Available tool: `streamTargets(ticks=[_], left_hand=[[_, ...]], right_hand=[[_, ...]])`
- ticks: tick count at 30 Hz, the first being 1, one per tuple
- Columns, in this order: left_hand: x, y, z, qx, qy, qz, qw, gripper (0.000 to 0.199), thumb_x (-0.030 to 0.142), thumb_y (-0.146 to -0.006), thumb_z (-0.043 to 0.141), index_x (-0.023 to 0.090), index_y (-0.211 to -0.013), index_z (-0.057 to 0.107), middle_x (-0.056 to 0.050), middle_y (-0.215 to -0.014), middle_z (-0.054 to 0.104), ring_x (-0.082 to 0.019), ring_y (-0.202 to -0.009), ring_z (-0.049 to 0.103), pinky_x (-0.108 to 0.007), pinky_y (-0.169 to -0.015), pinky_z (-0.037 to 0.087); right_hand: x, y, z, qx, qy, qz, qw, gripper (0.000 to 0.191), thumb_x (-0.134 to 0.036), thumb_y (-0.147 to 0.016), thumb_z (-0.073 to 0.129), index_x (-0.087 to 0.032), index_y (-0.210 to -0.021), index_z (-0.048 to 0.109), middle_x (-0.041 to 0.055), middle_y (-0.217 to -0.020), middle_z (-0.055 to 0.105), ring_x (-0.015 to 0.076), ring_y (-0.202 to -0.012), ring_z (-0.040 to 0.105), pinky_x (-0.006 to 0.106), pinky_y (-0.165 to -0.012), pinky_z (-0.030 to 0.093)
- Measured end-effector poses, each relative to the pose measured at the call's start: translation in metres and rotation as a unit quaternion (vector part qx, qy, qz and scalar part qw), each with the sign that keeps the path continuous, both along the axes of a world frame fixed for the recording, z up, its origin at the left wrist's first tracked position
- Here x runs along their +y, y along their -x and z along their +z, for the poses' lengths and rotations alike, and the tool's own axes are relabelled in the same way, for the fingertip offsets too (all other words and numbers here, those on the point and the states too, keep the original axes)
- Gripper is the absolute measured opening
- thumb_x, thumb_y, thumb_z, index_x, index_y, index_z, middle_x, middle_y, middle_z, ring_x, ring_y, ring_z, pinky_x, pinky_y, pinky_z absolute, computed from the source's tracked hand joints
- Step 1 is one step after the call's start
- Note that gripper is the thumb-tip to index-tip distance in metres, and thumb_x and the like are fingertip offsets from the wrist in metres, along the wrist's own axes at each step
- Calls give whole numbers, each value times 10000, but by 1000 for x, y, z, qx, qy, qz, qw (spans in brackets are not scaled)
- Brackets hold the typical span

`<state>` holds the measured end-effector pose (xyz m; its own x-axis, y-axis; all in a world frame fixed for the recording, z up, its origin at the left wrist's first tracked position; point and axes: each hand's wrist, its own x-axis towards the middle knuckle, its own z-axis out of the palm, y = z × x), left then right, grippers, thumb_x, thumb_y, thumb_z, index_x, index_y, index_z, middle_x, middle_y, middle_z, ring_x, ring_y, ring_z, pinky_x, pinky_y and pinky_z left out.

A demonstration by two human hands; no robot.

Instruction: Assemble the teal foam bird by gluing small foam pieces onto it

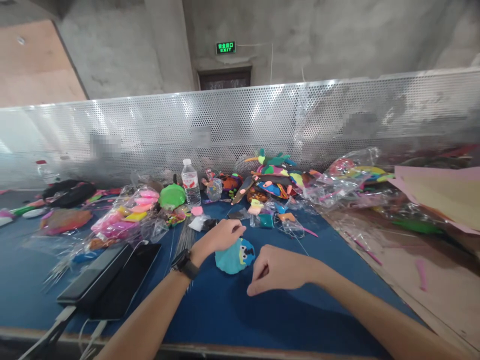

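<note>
A flat, light-blue round clay piece [229, 258] with a face of white eyes, black marks and a yellow part lies on the blue tabletop between my hands. My left hand [224, 235], with a black watch on its wrist, is over the far left edge of this piece. Its fingers are curled together, and anything in them is too small to tell. To the right of the piece, my right hand [279, 269] is held with curled fingers and the thumb pointing left. Whatever it may grip is hidden. Just beyond my left hand sits a small black packet [209, 224].
A water bottle [191, 184] stands at the back beside a green dome-shaped piece [172, 195]. Bagged colourful clay [129, 215] lies left, and finished clay figures [270, 180] are heaped against the perforated metal screen [240, 120]. A cabled phone [125, 285] and thin wires [185, 237] lie left.
</note>
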<state>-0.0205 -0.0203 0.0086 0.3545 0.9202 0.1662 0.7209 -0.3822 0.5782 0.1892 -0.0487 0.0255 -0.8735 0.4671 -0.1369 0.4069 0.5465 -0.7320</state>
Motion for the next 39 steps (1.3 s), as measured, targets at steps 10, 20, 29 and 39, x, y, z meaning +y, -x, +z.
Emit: streamTargets(ticks=[10,20,29,39], left_hand=[[7,1,-2,-114,71,-3,991,439,487,-920,385,150,-824,649,-80,-880,691,-185,-770,601,-288,-700,431],[7,7,0,-266,199,37,942,354,453,-884,508,122,-847,628,-131,-933,698,-216,-903,644,-323,-813,458],[10,15,-1,-330,313,37,890,314,471,-842,598,166,-867,530,-106,-866,724,-190,-832,669,-282,-713,446],[11,17,-1,-319,315,1,894,386,549,-822,584,177,-878,498,-89,-843,717,-164,-774,651,-247,-628,373]], right_hand=[[9,5,-17,34,-129,-42,990,204,-347,-814,640,-218,-791,797,-4,-648,706,106,-541,530,233,-539,331],[16,6,-21,51,-149,-49,986,248,-408,-804,661,-197,-743,777,-4,-620,684,103,-532,511,232,-539,333],[27,-2,-10,83,-105,-100,986,349,-496,-833,603,-183,-797,753,18,-697,651,109,-575,464,233,-516,308],[25,-4,-3,92,-130,-140,977,495,-466,-964,372,-150,-754,690,-2,-562,490,93,-501,378,247,-505,265]])
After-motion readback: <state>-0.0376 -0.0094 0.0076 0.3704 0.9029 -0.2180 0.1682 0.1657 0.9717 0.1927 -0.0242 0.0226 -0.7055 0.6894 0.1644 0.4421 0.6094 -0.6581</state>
